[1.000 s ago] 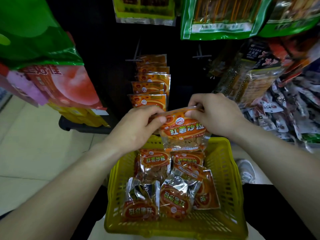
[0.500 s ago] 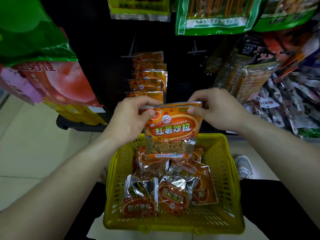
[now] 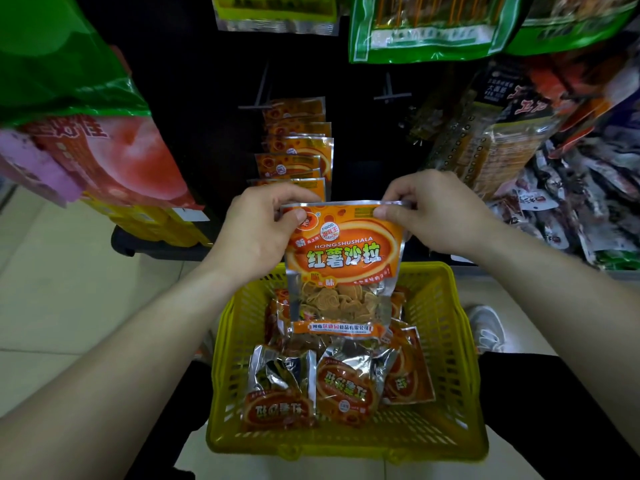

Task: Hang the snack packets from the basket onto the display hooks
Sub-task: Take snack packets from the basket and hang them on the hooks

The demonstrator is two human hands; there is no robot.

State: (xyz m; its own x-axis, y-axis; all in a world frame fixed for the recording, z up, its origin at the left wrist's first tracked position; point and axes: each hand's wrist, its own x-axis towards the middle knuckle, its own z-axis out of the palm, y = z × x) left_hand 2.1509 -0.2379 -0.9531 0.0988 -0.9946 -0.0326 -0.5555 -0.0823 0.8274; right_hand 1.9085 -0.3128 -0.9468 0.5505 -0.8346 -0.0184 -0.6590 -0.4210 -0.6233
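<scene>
I had raised the packet (image 3: 344,258) upright, higher above the yellow basket (image 3: 448,341) than a moment before, my left hand (image 3: 256,230) and right hand (image 3: 436,216) each pinching a top corner. Next, I judged, its top had to reach the hook (image 3: 257,106) holding matching packets (image 3: 294,161) just beyond; pale floor tiles (image 3: 69,289) lay left.

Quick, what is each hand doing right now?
Left hand: pinches the top left corner of the orange Hongshushala snack packet.
Right hand: pinches the same packet's top right corner.
</scene>
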